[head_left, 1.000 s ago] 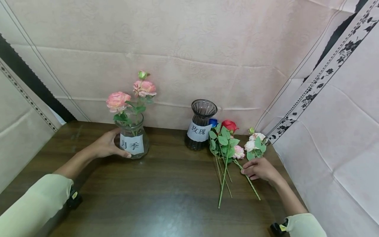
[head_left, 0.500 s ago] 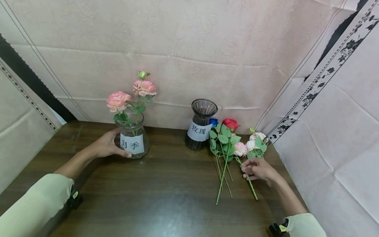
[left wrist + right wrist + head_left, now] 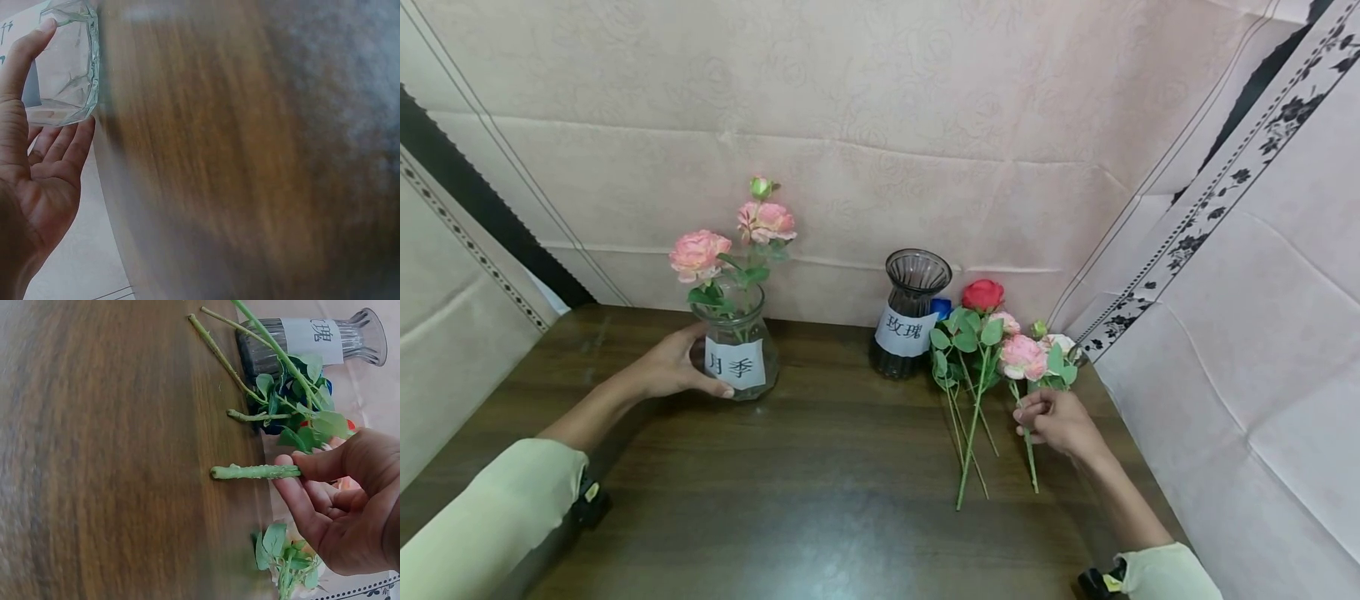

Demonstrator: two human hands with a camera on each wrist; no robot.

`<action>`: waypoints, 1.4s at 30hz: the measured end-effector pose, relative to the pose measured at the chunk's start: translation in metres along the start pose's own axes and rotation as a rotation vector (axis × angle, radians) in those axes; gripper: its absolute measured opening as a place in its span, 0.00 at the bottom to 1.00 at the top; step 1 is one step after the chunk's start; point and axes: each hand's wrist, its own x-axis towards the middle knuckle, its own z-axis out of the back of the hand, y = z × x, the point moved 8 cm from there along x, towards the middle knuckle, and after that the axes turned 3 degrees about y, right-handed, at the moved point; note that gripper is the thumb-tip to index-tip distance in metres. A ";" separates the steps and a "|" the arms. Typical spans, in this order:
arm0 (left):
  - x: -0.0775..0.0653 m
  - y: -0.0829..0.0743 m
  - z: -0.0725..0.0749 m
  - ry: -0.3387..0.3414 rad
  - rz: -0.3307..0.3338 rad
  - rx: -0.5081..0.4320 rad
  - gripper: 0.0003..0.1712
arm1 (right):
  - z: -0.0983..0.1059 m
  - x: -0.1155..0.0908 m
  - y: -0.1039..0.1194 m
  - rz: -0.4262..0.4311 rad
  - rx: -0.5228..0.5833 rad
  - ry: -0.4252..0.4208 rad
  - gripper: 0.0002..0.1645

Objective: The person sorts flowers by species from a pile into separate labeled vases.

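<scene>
My left hand point(image 3: 673, 367) grips a clear glass vase point(image 3: 771, 367) low on its side, thumb across the front and fingers behind. The vase has a white paper label with Chinese characters. Two pink rose-like flowers point(image 3: 700, 256) and a green bud stand in it. My right hand point(image 3: 1060, 423) pinches the green stem point(image 3: 253, 472) of another pink flower point(image 3: 1024, 357) between thumb and fingers. That stem tilts upward, its cut end pointing toward the front of the table. Left of it lie a red rose point(image 3: 982, 296), a blue flower point(image 3: 941, 308) and several leafy stems point(image 3: 973, 433).
A dark ribbed glass vase point(image 3: 917, 271) with a white label stands at the back, beside the loose flowers. White flowers point(image 3: 1062, 343) with a bud lie behind my right hand. Pale patterned cloth point(image 3: 865, 100) walls the wooden table point(image 3: 820, 475) at the back and sides.
My right hand has raised the pink flower's head away from the pile, and its stem has become more upright. The red rose has shifted upward with it. The left hand stays on the vase.
</scene>
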 end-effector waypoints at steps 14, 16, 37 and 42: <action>0.001 -0.001 0.000 -0.001 0.003 0.004 0.61 | 0.008 -0.005 0.008 0.038 0.002 -0.140 0.14; 0.001 -0.001 0.001 -0.002 0.004 0.004 0.61 | 0.009 -0.006 0.011 0.052 -0.010 -0.162 0.15; 0.001 -0.001 0.000 0.003 0.010 -0.005 0.60 | 0.015 0.000 0.018 0.129 0.279 -0.213 0.21; 0.001 0.001 0.000 0.007 0.012 -0.008 0.61 | 0.014 0.002 0.020 0.103 0.412 -0.241 0.23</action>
